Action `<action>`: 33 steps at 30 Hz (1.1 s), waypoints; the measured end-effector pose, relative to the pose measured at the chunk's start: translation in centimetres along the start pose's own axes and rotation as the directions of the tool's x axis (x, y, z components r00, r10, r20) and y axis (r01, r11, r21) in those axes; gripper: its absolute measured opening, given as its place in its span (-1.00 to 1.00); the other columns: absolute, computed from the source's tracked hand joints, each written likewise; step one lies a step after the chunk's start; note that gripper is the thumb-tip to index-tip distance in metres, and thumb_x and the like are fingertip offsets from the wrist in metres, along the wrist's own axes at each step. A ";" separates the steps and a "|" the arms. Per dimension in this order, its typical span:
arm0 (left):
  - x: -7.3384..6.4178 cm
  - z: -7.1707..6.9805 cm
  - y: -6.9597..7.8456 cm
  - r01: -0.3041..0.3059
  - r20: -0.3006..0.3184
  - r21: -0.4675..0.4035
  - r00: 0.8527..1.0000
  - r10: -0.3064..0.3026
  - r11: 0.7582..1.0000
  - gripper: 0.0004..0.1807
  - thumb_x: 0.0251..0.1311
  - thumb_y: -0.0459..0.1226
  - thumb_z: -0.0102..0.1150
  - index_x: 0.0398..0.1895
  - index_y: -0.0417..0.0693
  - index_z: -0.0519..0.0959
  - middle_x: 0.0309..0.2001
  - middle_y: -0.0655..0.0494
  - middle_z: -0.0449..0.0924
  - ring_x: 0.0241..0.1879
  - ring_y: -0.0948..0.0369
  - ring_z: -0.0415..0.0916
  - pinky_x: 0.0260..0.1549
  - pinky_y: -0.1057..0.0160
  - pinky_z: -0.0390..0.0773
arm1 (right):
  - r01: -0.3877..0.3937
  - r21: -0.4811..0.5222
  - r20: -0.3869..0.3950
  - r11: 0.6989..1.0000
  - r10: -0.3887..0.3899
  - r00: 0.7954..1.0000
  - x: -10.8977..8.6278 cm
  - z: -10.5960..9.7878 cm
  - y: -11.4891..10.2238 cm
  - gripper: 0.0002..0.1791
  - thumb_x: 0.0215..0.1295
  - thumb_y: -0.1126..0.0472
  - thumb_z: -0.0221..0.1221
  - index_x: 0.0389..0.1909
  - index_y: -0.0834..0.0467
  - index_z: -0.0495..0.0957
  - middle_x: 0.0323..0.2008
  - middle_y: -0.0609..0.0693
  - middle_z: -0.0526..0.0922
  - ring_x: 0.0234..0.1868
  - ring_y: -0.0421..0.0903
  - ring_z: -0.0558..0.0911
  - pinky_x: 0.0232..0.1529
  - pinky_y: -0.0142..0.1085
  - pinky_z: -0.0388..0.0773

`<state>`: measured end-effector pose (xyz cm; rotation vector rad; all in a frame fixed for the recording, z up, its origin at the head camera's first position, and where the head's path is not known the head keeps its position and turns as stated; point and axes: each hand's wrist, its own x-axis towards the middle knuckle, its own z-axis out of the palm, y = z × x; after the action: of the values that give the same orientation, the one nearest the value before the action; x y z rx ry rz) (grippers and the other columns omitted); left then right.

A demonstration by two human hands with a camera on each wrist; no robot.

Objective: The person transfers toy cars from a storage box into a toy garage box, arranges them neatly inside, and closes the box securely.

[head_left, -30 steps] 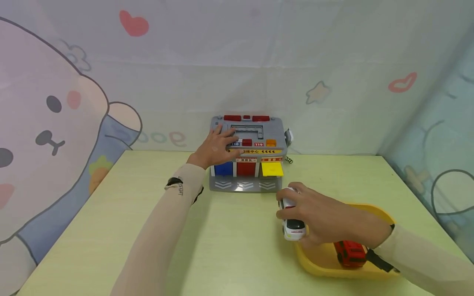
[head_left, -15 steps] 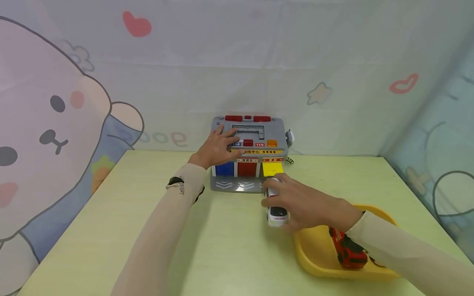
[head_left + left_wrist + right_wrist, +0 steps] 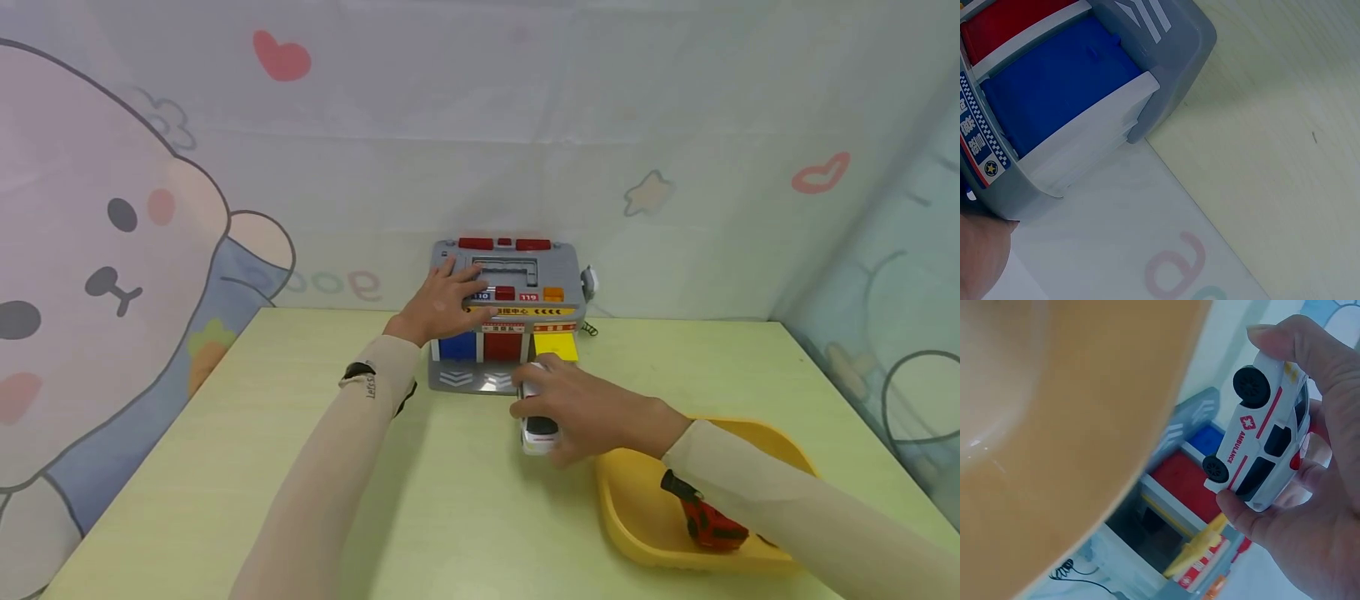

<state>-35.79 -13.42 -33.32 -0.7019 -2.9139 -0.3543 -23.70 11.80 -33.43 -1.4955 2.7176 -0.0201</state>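
My right hand (image 3: 588,410) grips a white toy ambulance (image 3: 539,429), just in front of the grey toy rescue station (image 3: 558,267). Red lettering and black wheels show on the ambulance (image 3: 1260,434) in the right wrist view. Of the station's doors, the blue door (image 3: 457,346) and red door (image 3: 502,347) are down, while the yellow door (image 3: 556,346) is raised, with a dark bay (image 3: 1154,531) behind it. Fingers spread, my left hand (image 3: 442,307) rests on the left part of the station's roof. In the left wrist view only a bit of that hand (image 3: 985,256) shows.
A yellow basket (image 3: 626,533) stands at the right front, with a red toy car (image 3: 712,529) in it, partly covered by my right sleeve. A small white piece (image 3: 589,282) hangs on the station's right side above a coiled cord (image 3: 590,330). Behind the table hangs a printed cloth (image 3: 480,167).
My right hand has carried the ambulance left from above the basket's edge to the front of the station. My left hand has stayed on the roof.
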 end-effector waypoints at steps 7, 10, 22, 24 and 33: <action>0.0 0.2 0.0 0.009 -0.003 0.000 1.000 -0.009 1.000 -0.30 0.38 0.19 -0.03 0.46 0.04 0.37 0.58 0.05 0.08 0.61 -0.16 -0.29 0.53 -0.22 -0.23 | -0.023 0.047 0.057 0.999 0.020 0.998 0.7 1.1 0.3 -0.43 0.02 0.01 0.42 0.14 -0.15 0.61 0.36 0.05 0.37 0.28 0.12 0.34 0.20 0.01 0.51; 0.0 0.2 0.0 0.012 -0.003 -0.002 1.000 -0.012 1.000 -0.30 0.38 0.19 -0.03 0.46 0.04 0.37 0.58 0.05 0.09 0.61 -0.15 -0.29 0.53 -0.21 -0.23 | -0.021 0.051 0.071 0.998 0.017 0.997 0.9 1.7 0.4 -0.43 0.03 0.01 0.42 0.15 -0.13 0.61 0.38 0.05 0.37 0.31 0.13 0.34 0.23 0.02 0.49; 0.0 0.0 0.0 0.004 -0.010 0.001 1.000 -0.004 1.000 -0.30 0.37 0.19 -0.02 0.45 0.03 0.39 0.58 0.04 0.10 0.61 -0.16 -0.29 0.53 -0.22 -0.23 | -0.031 0.073 0.120 0.997 0.022 0.993 1.5 2.8 0.9 -0.44 0.05 0.02 0.41 0.16 -0.11 0.60 0.40 0.05 0.34 0.34 0.16 0.31 0.25 0.02 0.49; 0.0 0.0 0.0 0.003 -0.009 -0.001 1.000 -0.003 1.000 -0.30 0.37 0.19 -0.02 0.45 0.03 0.39 0.58 0.04 0.10 0.61 -0.16 -0.29 0.53 -0.23 -0.23 | -0.030 0.075 0.121 0.997 0.021 0.992 1.6 2.9 1.1 -0.44 0.05 0.03 0.41 0.15 -0.09 0.60 0.39 0.07 0.35 0.33 0.18 0.31 0.25 0.04 0.49; 0.0 0.1 0.1 -0.007 -0.026 -0.001 1.000 0.007 1.000 -0.30 0.37 0.17 0.00 0.44 0.01 0.40 0.57 0.02 0.12 0.61 -0.18 -0.26 0.52 -0.24 -0.20 | -0.078 0.063 0.176 0.995 0.066 0.982 2.0 3.2 2.3 -0.41 0.07 0.08 0.42 0.19 -0.06 0.57 0.42 0.11 0.31 0.36 0.22 0.30 0.32 0.13 0.40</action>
<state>-35.74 -13.37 -33.36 -0.7021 -2.8862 -0.3620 -26.59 11.42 -36.71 -1.3131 2.6018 0.0169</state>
